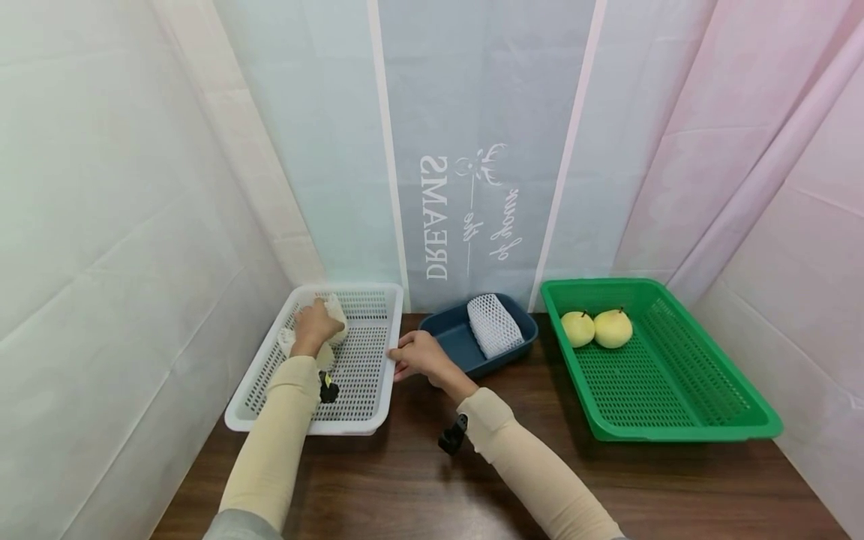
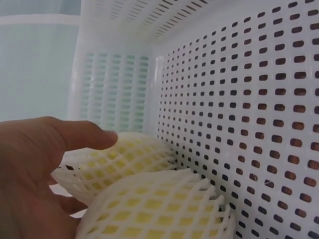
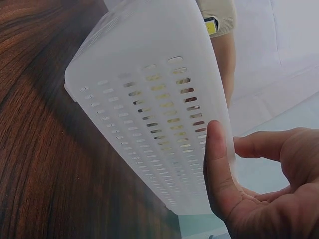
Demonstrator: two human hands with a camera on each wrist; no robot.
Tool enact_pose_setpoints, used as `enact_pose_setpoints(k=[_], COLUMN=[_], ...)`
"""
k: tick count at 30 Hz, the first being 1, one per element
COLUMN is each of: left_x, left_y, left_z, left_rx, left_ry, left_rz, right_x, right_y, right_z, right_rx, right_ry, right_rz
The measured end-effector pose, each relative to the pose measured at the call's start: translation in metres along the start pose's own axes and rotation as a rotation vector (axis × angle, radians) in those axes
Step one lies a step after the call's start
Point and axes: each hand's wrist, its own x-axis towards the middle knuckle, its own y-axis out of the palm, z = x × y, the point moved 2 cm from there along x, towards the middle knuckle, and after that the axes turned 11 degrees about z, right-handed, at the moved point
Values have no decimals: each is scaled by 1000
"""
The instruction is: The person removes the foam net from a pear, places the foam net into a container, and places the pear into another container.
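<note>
At the left stands a white plastic basket [image 1: 383, 397] with slotted walls and floor. Inside it, my left hand [image 1: 316, 328] grips a yellowish pear in a white foam net [image 2: 132, 154], thumb on top and fingers partly hidden. Another netted pear [image 2: 154, 211] lies beside it, nearer the left wrist camera. White foam netting [image 1: 286, 341] also shows left of the hand in the head view. My right hand [image 1: 424, 354] pinches the basket's right rim; in the right wrist view its thumb and fingers lie on opposite sides of the rim.
A dark blue tray [image 1: 445, 330] holding a white foam net [image 1: 495, 326] sits right of the white basket. Farther right, a green basket [image 1: 682, 433] contains two bare yellow pears [image 1: 613, 328]. Curtains hang behind and at both sides of the dark wooden table [image 1: 378, 487].
</note>
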Motion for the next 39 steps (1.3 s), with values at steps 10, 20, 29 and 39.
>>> enact_pose_setpoints(k=[10,20,29,39], left_x=[-1,0,-1,1], left_y=[5,8,11,13], left_z=[-4,-3,-7,-5], left_rx=[-7,79,85,194], left_ry=[25,44,66,83], left_rz=[29,83,116,100], right_x=[3,2,1,2], right_y=[-1,-1,-2,-2], right_z=[-5,-3,-3,-3], right_rx=[13,29,37,35], right_ry=[6,3,-8,-3], right_rz=[6,0,14,16])
